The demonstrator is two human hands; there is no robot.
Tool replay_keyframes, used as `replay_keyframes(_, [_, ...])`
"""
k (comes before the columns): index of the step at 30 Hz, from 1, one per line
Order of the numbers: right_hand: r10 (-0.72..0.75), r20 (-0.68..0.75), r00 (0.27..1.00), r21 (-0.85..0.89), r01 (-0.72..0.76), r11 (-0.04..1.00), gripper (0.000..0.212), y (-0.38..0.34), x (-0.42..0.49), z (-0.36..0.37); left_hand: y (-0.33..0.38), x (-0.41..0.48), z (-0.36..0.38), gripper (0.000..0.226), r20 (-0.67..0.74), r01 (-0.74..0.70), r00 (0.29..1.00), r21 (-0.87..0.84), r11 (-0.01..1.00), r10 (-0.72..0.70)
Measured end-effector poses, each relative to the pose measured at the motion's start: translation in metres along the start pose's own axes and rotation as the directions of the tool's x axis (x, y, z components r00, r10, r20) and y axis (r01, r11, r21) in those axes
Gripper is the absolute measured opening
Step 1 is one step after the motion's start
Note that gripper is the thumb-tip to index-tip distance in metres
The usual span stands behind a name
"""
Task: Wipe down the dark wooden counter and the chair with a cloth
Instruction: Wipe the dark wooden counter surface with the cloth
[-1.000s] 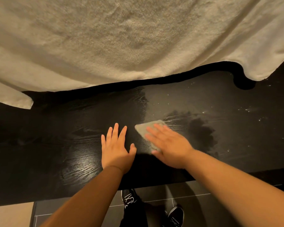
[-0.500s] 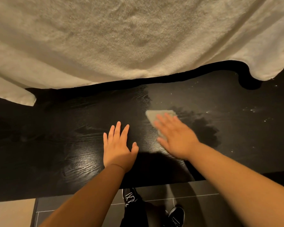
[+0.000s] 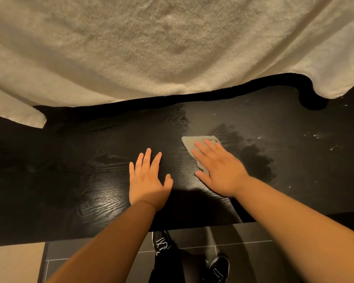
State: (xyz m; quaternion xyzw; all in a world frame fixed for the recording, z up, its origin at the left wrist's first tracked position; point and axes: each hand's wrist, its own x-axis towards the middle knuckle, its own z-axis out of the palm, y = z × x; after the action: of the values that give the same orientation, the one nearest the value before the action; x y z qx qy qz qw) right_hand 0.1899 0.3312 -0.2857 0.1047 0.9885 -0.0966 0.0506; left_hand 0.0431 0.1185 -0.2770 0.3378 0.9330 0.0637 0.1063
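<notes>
Counter (image 3: pixel 102 176): dark grained wood, glossy where wet. Cloth (image 3: pixel 194 144): smooth grey. Towel (image 3: pixel 151 48): fluffy cream terry.

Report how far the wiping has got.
Done: the counter left of the cloth shines dark and clean. In hand: the right hand presses the cloth flat mid-counter; the left hand rests flat beside it. Left: the hazy, white-specked stretch to the right, and the chair, which is not in view.
</notes>
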Motion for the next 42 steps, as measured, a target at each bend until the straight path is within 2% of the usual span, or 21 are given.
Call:
replay_keyframes(2, [0.161, -0.011, 0.987, 0.007, -0.161, 0.987, 0.074, 0.021, 0.013, -0.009, 0.000, 0.000, 0.001, 0.075, -0.009, -0.002, 1.000, -0.007, 1.000, 0.002])
replay_keyframes(4, [0.330, 0.000, 0.944, 0.057, -0.330, 0.942, 0.072, 0.022, 0.021, -0.014, -0.001, 0.000, 0.001, 0.075, -0.014, -0.003, 1.000, -0.011, 1.000, 0.003])
replay_keyframes(5, [0.370, -0.007, 0.929, 0.065, -0.369, 0.927, 0.072, 0.014, 0.023, -0.013, -0.002, 0.001, 0.002, 0.075, -0.012, -0.002, 1.000, -0.009, 1.000, 0.002])
replay_keyframes(7, [0.305, -0.018, 0.952, 0.043, -0.304, 0.952, 0.072, -0.011, 0.012, -0.009, -0.002, 0.001, 0.002, 0.076, -0.007, -0.004, 1.000, -0.009, 1.000, 0.004])
replay_keyframes(10, [0.070, 0.041, 0.997, 0.076, -0.073, 0.994, 0.075, -0.036, -0.017, 0.000, -0.001, 0.001, 0.001, 0.076, -0.007, -0.004, 1.000, -0.005, 1.000, 0.004])
replay_keyframes(12, [-0.028, 0.092, 0.995, 0.085, 0.020, 0.996, 0.075, -0.025, -0.020, -0.005, -0.001, 0.001, 0.001, 0.076, -0.010, -0.002, 1.000, -0.005, 1.000, 0.002])
replay_keyframes(14, [-0.050, 0.053, 0.997, 0.008, 0.050, 0.999, 0.075, -0.009, -0.010, -0.006, -0.002, 0.000, 0.002, 0.076, -0.018, -0.008, 1.000, -0.010, 1.000, 0.007])
replay_keyframes(17, [0.164, 0.004, 0.986, -0.002, -0.164, 0.986, 0.077, 0.017, 0.022, -0.012, -0.002, 0.000, 0.003, 0.075, -0.027, -0.010, 1.000, -0.026, 1.000, 0.009])
replay_keyframes(19, [0.319, -0.014, 0.948, 0.053, -0.318, 0.947, 0.077, 0.011, 0.040, -0.014, -0.002, 0.000, 0.003, 0.075, -0.025, -0.005, 1.000, -0.030, 1.000, 0.005])
replay_keyframes(20, [0.350, -0.023, 0.937, 0.080, -0.347, 0.935, 0.077, 0.000, 0.043, -0.013, -0.002, 0.001, 0.003, 0.075, -0.021, -0.006, 1.000, -0.029, 1.000, 0.005])
replay_keyframes(21, [0.320, -0.031, 0.947, 0.092, -0.316, 0.944, 0.076, -0.015, 0.042, -0.009, -0.003, 0.000, 0.003, 0.075, -0.015, -0.004, 1.000, -0.022, 1.000, 0.003])
replay_keyframes(23, [0.126, -0.040, 0.991, 0.083, -0.122, 0.989, 0.073, -0.045, 0.025, 0.002, -0.002, 0.001, 0.002, 0.076, -0.006, -0.002, 1.000, -0.003, 1.000, 0.002])
replay_keyframes(25, [-0.053, -0.029, 0.998, 0.100, 0.055, 0.993, 0.070, -0.058, 0.002, 0.010, -0.002, 0.002, 0.002, 0.076, 0.005, 0.002, 1.000, 0.004, 1.000, -0.002])
replay_keyframes(28, [-0.121, -0.033, 0.992, 0.062, 0.123, 0.990, 0.068, -0.035, 0.004, 0.010, -0.003, 0.002, 0.003, 0.075, 0.005, -0.001, 1.000, 0.001, 1.000, 0.001])
replay_keyframes(29, [-0.082, -0.055, 0.995, 0.021, 0.083, 0.996, 0.069, -0.023, 0.012, 0.009, -0.003, 0.002, 0.003, 0.074, 0.006, -0.001, 1.000, 0.000, 1.000, 0.001])
replay_keyframes(32, [0.179, -0.037, 0.983, 0.017, -0.179, 0.984, 0.074, 0.010, 0.042, -0.006, -0.002, 0.002, 0.002, 0.074, 0.011, 0.005, 1.000, -0.007, 1.000, -0.005])
replay_keyframes(35, [0.335, -0.041, 0.941, 0.075, -0.332, 0.940, 0.071, -0.009, 0.051, -0.009, -0.002, 0.002, 0.001, 0.075, 0.017, 0.005, 1.000, -0.001, 1.000, -0.005])
replay_keyframes(36, [0.304, -0.044, 0.952, 0.077, -0.300, 0.951, 0.071, -0.021, 0.044, -0.006, -0.002, 0.002, 0.002, 0.075, 0.019, 0.005, 1.000, 0.001, 1.000, -0.005])
replay_keyframes(38, [0.114, -0.028, 0.993, 0.069, -0.112, 0.991, 0.071, -0.044, 0.017, 0.003, -0.002, 0.002, 0.001, 0.075, 0.030, 0.005, 1.000, 0.010, 1.000, -0.005])
replay_keyframes(40, [-0.059, 0.010, 0.998, 0.086, 0.058, 0.995, 0.070, -0.046, -0.009, 0.008, -0.002, 0.003, 0.001, 0.076, 0.027, 0.005, 1.000, 0.022, 1.000, -0.005])
replay_keyframes(42, [-0.114, 0.029, 0.993, 0.074, 0.111, 0.991, 0.070, -0.027, -0.007, 0.003, -0.002, 0.003, 0.001, 0.075, 0.024, 0.006, 1.000, 0.025, 1.000, -0.006])
